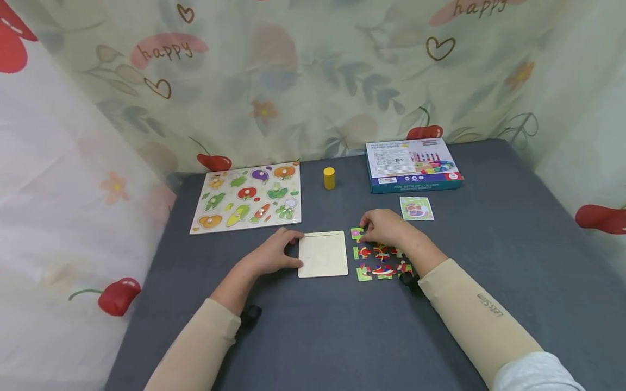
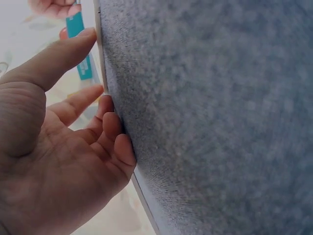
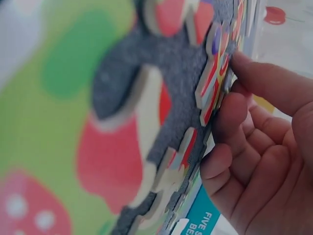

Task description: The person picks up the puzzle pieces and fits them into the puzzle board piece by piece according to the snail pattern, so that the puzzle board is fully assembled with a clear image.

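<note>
A square, pale wooden puzzle tray (image 1: 323,254) with a raised rim lies in the middle of the table. My left hand (image 1: 275,251) is at its left side, thumb and forefinger spread apart and touching the edge; in the left wrist view the other fingers of this hand (image 2: 73,142) curve loosely. To the right of the tray, colourful jigsaw pieces (image 1: 383,271) lie in loose rows. My right hand (image 1: 388,228) is over the top row, thumb and forefinger pinching the upper left puzzle piece (image 1: 356,233). The palm hides other pieces of that row.
A vegetable puzzle board (image 1: 225,212) lies at the back left. Beside it a yellow cylinder (image 1: 329,178) stands upright. At the back right is a flat blue-green box (image 1: 415,187), with a small picture card (image 1: 417,208) in front. A patterned curtain (image 1: 313,81) hangs behind the table.
</note>
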A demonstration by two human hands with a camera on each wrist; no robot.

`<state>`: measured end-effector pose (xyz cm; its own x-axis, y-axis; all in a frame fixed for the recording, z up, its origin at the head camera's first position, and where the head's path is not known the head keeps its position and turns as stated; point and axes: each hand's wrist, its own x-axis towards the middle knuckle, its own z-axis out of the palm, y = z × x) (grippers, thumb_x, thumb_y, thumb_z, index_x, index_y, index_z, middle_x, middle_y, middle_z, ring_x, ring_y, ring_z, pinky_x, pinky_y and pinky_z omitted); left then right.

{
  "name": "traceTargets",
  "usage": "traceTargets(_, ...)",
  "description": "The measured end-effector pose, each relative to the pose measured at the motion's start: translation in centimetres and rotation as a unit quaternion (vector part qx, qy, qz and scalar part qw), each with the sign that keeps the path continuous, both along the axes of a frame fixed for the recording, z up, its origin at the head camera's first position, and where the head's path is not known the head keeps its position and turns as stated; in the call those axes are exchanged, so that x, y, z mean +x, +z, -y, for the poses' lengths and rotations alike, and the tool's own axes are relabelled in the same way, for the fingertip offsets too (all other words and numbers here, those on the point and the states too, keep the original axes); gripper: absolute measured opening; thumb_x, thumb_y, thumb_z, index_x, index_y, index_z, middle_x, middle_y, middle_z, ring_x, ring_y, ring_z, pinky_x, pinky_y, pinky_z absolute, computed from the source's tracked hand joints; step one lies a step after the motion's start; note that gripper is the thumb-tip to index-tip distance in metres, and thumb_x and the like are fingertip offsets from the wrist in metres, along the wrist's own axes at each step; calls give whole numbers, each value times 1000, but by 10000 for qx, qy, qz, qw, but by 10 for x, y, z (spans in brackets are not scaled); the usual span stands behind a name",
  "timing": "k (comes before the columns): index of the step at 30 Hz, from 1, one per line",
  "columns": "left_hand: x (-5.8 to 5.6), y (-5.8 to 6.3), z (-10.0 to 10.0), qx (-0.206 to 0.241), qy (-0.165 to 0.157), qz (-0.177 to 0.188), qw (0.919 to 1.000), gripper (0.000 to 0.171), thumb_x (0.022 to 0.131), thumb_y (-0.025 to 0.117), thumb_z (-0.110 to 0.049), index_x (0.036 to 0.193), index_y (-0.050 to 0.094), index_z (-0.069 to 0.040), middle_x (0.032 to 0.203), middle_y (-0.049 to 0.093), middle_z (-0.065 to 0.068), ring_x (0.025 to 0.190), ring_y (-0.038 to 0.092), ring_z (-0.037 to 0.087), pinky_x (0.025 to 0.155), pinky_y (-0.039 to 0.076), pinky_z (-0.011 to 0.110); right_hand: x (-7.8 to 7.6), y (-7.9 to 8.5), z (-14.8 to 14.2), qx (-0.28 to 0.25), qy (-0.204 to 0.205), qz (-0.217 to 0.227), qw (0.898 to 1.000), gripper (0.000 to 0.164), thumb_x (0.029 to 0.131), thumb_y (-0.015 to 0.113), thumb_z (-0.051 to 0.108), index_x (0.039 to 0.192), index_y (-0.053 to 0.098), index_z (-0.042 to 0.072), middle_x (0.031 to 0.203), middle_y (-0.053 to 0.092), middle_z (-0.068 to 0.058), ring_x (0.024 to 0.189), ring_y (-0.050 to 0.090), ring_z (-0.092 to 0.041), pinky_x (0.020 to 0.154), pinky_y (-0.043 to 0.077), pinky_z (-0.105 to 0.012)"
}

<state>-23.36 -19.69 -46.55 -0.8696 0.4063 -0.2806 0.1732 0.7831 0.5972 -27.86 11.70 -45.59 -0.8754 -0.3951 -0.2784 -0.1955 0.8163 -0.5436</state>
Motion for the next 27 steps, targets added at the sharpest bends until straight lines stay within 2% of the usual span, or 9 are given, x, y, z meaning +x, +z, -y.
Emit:
traceTargets(7, -1, 1, 0, -6, -13, 29, 10000, 67, 90, 82, -25, 148, 52, -12, 128, 49, 10, 113, 48, 26, 100, 41, 43, -6, -2, -4, 171, 289, -154, 9993, 33, 91, 80, 29, 112, 69, 5, 82, 63, -4, 72, 57, -18, 72, 46, -36)
traceTargets(14, 0, 1, 0, -23, -76, 132, 9999, 70, 89, 83, -26, 149, 50, -13, 128, 49, 10, 115, 46, 26, 102, 40, 44, -4, 2, -4, 257, 384, -314, 9984, 33, 90, 79, 33, 111, 70, 8, 82, 64, -1, 71, 58, -17, 70, 46, -35)
traceTargets(20, 1, 2, -2, -90, -39, 186, 9998, 71, 89, 83, -26, 150, 49, -13, 129, 49, 10, 115, 46, 26, 101, 40, 44, 0, 12, -3, 77, 481, -621, 9969, 33, 88, 79, 32, 110, 70, 8, 80, 64, 1, 69, 57, -16, 68, 47, -36)
traceTargets(27, 1, 3, -2, -127, -34, 176, 9998, 71, 89, 83, -27, 151, 49, -14, 128, 49, 9, 115, 45, 26, 100, 41, 44, 9, 30, 4, 19, 567, -864, 9946, 32, 88, 80, 30, 109, 71, 8, 77, 63, 2, 68, 56, -16, 68, 46, -36)
